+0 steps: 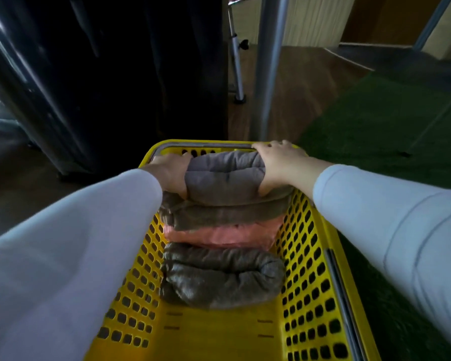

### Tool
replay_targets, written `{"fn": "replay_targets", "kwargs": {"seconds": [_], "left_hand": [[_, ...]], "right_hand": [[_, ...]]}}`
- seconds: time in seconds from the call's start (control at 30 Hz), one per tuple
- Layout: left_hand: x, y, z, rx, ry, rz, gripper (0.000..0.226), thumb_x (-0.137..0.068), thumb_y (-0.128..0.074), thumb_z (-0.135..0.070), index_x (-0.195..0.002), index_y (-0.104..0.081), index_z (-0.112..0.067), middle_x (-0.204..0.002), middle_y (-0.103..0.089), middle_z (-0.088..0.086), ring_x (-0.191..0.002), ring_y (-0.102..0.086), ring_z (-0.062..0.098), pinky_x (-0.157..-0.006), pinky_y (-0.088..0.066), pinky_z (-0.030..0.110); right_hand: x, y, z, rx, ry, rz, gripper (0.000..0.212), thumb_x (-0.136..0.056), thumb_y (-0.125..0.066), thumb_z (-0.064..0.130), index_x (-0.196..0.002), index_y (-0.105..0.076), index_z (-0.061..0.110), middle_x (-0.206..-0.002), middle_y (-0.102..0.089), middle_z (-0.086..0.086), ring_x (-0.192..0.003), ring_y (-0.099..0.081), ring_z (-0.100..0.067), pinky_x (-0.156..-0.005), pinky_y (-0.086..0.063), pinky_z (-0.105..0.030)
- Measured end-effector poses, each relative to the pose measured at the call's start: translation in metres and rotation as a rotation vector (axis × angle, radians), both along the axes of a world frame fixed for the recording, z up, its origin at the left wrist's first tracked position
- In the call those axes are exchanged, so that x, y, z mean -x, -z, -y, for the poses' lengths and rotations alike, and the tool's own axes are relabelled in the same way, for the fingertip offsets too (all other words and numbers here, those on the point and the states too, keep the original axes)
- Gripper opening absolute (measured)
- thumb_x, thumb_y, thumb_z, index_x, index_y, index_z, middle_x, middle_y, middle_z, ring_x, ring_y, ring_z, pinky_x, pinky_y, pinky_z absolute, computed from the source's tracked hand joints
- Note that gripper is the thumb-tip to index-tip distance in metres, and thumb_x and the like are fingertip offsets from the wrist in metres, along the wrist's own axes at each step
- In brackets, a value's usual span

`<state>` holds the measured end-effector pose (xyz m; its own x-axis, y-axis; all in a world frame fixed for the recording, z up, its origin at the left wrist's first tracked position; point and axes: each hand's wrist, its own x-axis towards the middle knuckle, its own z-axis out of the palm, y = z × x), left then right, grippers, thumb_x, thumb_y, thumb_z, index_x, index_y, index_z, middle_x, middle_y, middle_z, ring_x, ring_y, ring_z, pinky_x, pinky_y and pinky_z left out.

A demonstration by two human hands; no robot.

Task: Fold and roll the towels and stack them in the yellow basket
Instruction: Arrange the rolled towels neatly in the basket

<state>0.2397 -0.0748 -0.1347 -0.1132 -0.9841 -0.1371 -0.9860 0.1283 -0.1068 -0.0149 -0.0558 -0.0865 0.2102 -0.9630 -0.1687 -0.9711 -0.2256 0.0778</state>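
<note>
Left hand [171, 173] and right hand [276, 162] around grey rolled towel [224, 178] ends

3 rolled towels [220, 278] in a row in the basket [305, 269], a 4th towel [224, 178] atop the farthest

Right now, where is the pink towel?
In the head view, the pink towel lies in the middle of the yellow basket, between the brown roll on its far side and the darker roll on its near side.
</note>
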Motion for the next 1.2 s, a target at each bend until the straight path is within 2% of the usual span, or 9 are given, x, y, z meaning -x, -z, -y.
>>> {"fn": "replay_targets", "kwargs": {"seconds": [0.1,0.33,0.53,0.6,0.73,0.8,0.97,1.07,1.2], "left_hand": [[-0.002,0.001,-0.009,0.144,0.019,-0.038,0.073,-0.054,-0.080,-0.045,-0.116,-0.047,-0.024,-0.103,-0.064,0.004,-0.092,-0.064,0.028,-0.071,-0.055,0.035],[-0.020,-0.047,-0.048,0.256,0.147,-0.028,0.077,-0.052,-0.082,-0.049,-0.115,-0.052,-0.016,-0.109,-0.061,0.006,-0.104,-0.058,0.029,-0.083,-0.051,0.039],[-0.018,-0.037,-0.118,0.038,0.087,-0.141,0.073,-0.047,-0.081,-0.038,-0.111,-0.048,-0.025,-0.099,-0.056,-0.005,-0.086,-0.058,0.018,-0.068,-0.054,0.034],[-0.019,-0.015,-0.135,-0.029,0.086,-0.135,0.080,-0.049,-0.083,-0.043,-0.118,-0.047,-0.027,-0.101,-0.059,-0.009,-0.086,-0.060,0.013,-0.069,-0.056,0.033],[-0.017,0.033,-0.147,-0.272,0.033,-0.130,0.072,-0.052,-0.091,-0.046,-0.108,-0.047,-0.034,-0.099,-0.058,-0.014,-0.092,-0.060,0.011,-0.081,-0.055,0.032],[-0.016,0.053,-0.147,-0.283,0.045,-0.118,0.075,-0.052,-0.092,-0.045,-0.112,-0.048,-0.034,-0.100,-0.057,-0.012,-0.095,-0.059,0.014,-0.084,-0.054,0.033],[-0.010,0.079,-0.136,-0.217,0.084,-0.033,0.088,-0.052,-0.091,-0.044,-0.125,-0.045,-0.027,-0.105,-0.057,-0.001,-0.090,-0.058,0.020,-0.075,-0.054,0.032],[-0.009,0.099,-0.139,-0.209,0.074,-0.009,0.099,-0.052,-0.092,-0.043,-0.133,-0.038,-0.023,-0.118,-0.056,0.001,-0.101,-0.059,0.023,-0.084,-0.054,0.036],[-0.011,0.118,-0.138,-0.200,0.116,0.045,0.114,-0.056,-0.089,-0.052,-0.145,-0.025,-0.020,-0.146,-0.042,0.002,-0.134,-0.042,0.024,-0.112,-0.035,0.045]], "right_hand": [[-0.005,0.007,-0.006,0.102,0.006,-0.024,0.098,-0.052,-0.080,0.056,-0.136,-0.042,0.020,-0.130,-0.048,-0.010,-0.122,-0.044,-0.035,-0.093,-0.049,-0.046],[-0.008,-0.019,-0.042,0.121,0.018,0.002,0.101,-0.052,-0.081,0.058,-0.133,-0.037,0.018,-0.130,-0.042,-0.009,-0.123,-0.039,-0.034,-0.079,-0.040,-0.041],[-0.006,-0.007,-0.095,-0.053,-0.029,-0.023,0.109,-0.051,-0.079,0.063,-0.139,-0.032,0.019,-0.138,-0.037,-0.010,-0.131,-0.033,-0.034,-0.094,-0.044,-0.046],[-0.009,0.011,-0.108,-0.145,-0.050,-0.077,0.112,-0.055,-0.079,0.065,-0.143,-0.027,0.019,-0.145,-0.032,-0.012,-0.136,-0.029,-0.035,-0.099,-0.043,-0.046],[-0.021,0.053,-0.118,-0.303,-0.065,-0.151,0.107,-0.057,-0.080,0.064,-0.142,-0.029,0.021,-0.142,-0.035,-0.010,-0.132,-0.034,-0.034,-0.098,-0.046,-0.046],[-0.026,0.072,-0.118,-0.363,-0.038,-0.191,0.109,-0.059,-0.082,0.060,-0.145,-0.027,0.021,-0.144,-0.034,-0.010,-0.133,-0.034,-0.034,-0.100,-0.045,-0.048],[-0.031,0.096,-0.110,-0.430,0.041,-0.232,0.111,-0.060,-0.086,0.054,-0.147,-0.024,0.022,-0.150,-0.027,-0.013,-0.139,-0.027,-0.036,-0.103,-0.043,-0.053],[-0.033,0.108,-0.110,-0.436,0.056,-0.254,0.112,-0.062,-0.086,0.049,-0.148,-0.021,0.021,-0.148,-0.026,-0.014,-0.139,-0.025,-0.037,-0.102,-0.043,-0.053],[-0.035,0.126,-0.114,-0.433,0.055,-0.258,0.111,-0.066,-0.083,0.042,-0.150,-0.014,0.020,-0.145,-0.030,-0.012,-0.134,-0.031,-0.036,-0.096,-0.047,-0.053]]}}
